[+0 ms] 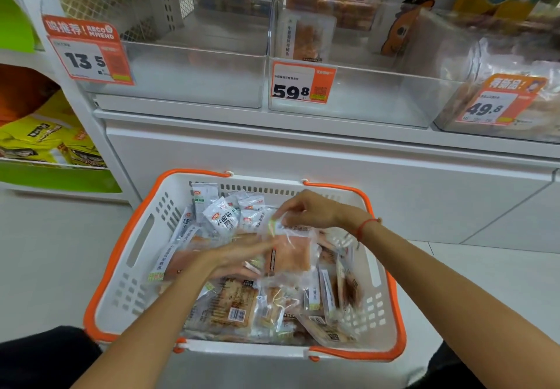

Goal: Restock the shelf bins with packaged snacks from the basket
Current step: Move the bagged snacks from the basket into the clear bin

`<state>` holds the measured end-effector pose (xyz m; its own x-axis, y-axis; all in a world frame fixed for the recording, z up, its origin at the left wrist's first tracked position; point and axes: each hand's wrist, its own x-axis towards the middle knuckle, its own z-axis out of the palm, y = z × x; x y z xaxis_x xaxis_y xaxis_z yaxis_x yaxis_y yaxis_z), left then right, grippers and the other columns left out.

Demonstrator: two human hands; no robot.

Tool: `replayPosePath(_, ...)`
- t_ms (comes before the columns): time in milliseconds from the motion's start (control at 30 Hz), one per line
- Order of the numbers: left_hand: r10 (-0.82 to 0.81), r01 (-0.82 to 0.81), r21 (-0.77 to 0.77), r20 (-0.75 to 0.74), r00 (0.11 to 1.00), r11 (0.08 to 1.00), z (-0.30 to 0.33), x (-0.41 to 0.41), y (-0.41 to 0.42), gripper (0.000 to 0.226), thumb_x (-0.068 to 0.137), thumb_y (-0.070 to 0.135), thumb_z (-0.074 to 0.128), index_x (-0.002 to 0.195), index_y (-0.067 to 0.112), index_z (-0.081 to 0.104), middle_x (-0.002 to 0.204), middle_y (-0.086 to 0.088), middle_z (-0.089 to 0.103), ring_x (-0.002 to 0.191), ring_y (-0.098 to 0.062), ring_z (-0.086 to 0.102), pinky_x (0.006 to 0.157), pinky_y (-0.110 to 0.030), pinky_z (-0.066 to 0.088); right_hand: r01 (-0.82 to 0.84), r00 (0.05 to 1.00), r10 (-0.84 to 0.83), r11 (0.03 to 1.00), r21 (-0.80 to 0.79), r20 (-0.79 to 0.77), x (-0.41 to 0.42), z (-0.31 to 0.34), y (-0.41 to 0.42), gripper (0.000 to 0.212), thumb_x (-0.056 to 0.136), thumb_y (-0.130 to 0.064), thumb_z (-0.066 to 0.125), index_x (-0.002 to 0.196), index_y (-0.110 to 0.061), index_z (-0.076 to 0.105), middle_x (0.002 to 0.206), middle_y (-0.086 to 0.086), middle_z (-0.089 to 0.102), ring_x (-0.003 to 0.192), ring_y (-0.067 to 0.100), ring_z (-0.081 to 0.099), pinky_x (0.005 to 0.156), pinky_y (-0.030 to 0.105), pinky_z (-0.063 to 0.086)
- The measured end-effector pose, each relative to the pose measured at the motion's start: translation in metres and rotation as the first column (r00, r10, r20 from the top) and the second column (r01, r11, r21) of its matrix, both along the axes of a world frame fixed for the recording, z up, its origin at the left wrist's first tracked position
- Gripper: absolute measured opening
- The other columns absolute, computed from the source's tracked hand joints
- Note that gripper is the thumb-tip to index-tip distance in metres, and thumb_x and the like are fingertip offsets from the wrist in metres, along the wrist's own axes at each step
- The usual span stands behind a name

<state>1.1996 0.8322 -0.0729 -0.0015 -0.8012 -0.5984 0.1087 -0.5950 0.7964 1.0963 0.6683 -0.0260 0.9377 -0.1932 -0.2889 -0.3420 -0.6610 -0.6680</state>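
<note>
A white basket with orange handles (133,255) stands on the floor below the shelf, filled with several packaged snacks. My right hand (306,209) pinches the top edge of a clear packet with pinkish-orange contents (288,255) above the pile. My left hand (239,258) reaches in from the left with straight fingers that touch the same packet's lower left side. Small white packets (221,215) lie at the basket's far side. Above, a clear bin tagged 13.5 (194,76) holds nothing visible. The clear bin tagged 59.8 (363,97) has one upright packet (306,38) at its back.
A third clear bin tagged 49.8 (500,106) at the right is full of packets. A white cabinet front (303,158) runs under the shelf. At the left, a green rack (45,173) holds yellow bags. My dark-clothed knees flank the basket's near edge.
</note>
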Motion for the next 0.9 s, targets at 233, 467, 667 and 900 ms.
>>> replayPosePath(233,0.298,-0.307,-0.049,-0.139,0.944,0.950,-0.025,0.018,0.006,0.061,0.069,0.033,0.079,0.116,0.002,0.056,0.107,-0.012,0.069,0.091,-0.017,0.069,0.084,-0.028,0.056,0.169,0.985,-0.152,0.954,-0.247,0.085,0.039,0.004,0.022,0.061,0.080,-0.018,0.074,0.136,-0.020,0.049,0.135,0.008,0.051,0.121,0.020,0.044,0.104,0.035,0.034)
replayPosePath(467,0.420,-0.480,-0.154,-0.306,0.855,0.864,-0.021,0.012,0.000,0.023,0.083,0.023,0.064,0.101,0.011,0.069,0.108,-0.011,0.067,0.091,-0.022,0.069,0.077,-0.032,0.058,0.493,0.866,-0.464,0.734,0.466,-0.186,-0.022,-0.018,0.014,0.080,0.082,-0.011,0.072,0.146,-0.019,0.024,0.109,0.002,0.061,0.095,0.018,0.062,0.084,0.032,0.053)
replayPosePath(667,0.271,-0.354,-0.075,-0.505,0.820,0.932,-0.015,0.020,0.002,0.064,0.080,0.032,0.066,0.136,0.015,0.040,0.132,-0.026,0.051,0.104,-0.036,0.064,0.086,-0.043,0.055,0.456,0.842,-0.526,0.578,0.677,-0.118,-0.045,-0.029,-0.006,0.029,0.090,-0.009,0.061,0.118,-0.016,0.060,0.091,-0.001,0.067,0.078,0.011,0.061,0.072,0.022,0.051)
replayPosePath(900,0.321,-0.317,-0.054,0.220,0.921,0.947,-0.038,0.009,0.004,0.093,0.079,0.070,0.049,0.144,0.006,0.032,0.149,-0.013,0.033,0.136,-0.029,0.036,0.108,-0.040,0.037,0.636,0.690,-0.724,0.597,0.490,-0.013,-0.028,-0.063,0.026,0.043,0.090,-0.027,0.064,0.130,-0.016,0.053,0.101,0.005,0.066,0.088,0.016,0.062,0.079,0.024,0.053)
